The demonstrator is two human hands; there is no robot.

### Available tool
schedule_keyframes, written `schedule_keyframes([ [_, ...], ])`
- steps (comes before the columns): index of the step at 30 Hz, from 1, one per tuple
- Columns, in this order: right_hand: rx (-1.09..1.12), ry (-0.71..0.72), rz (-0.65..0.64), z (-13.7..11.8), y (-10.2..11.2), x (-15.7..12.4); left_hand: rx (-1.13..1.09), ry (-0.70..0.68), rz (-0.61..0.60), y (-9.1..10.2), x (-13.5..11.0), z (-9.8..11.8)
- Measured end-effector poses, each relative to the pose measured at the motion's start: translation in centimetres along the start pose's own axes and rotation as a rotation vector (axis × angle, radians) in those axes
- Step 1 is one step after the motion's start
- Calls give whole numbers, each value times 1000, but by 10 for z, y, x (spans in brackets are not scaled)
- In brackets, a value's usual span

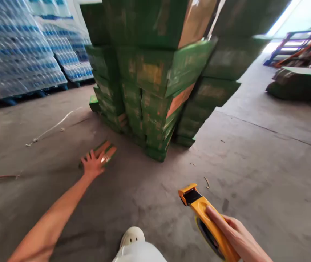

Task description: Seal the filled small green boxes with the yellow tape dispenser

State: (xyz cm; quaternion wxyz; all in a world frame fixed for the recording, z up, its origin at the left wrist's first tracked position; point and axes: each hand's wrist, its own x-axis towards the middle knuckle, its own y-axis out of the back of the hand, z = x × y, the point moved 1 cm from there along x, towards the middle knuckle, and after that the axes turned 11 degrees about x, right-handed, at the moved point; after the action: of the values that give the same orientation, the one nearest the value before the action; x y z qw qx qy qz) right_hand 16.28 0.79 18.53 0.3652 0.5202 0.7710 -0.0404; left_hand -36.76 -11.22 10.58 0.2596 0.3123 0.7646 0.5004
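Observation:
My left hand (93,163) reaches down to the concrete floor with its fingers spread, resting on a flat green and orange carton (106,150). My right hand (233,231) grips a yellow tape dispenser (206,220), its black front end pointing toward the stack. A tall stack of green cartons (150,83) rises right behind the flat carton.
Pallets of shrink-wrapped water bottles (21,47) stand at the back left. A white strap (53,127) lies on the floor. More green cartons (297,82) and coloured pallets (302,45) sit at the far right. My white shoe (132,236) is at the bottom.

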Motion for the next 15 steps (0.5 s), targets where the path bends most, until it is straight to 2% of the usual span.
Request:
schedule_keyframes([
  [2,-4,-41,16,2,1,5,20,5,64,-3,39,8],
  [4,-6,-83,34,5,3,7,-15,-54,24,-14,65,22],
  [7,-6,-146,63,11,6,8,-86,-132,-141,-41,71,45],
  [10,34,-195,49,18,8,4,-135,-173,-231,-61,44,66],
  [13,142,-214,-14,21,8,-6,-221,-378,-337,-67,-2,90],
  [15,211,-193,-14,21,9,-17,-274,-537,-403,-59,-36,109],
])
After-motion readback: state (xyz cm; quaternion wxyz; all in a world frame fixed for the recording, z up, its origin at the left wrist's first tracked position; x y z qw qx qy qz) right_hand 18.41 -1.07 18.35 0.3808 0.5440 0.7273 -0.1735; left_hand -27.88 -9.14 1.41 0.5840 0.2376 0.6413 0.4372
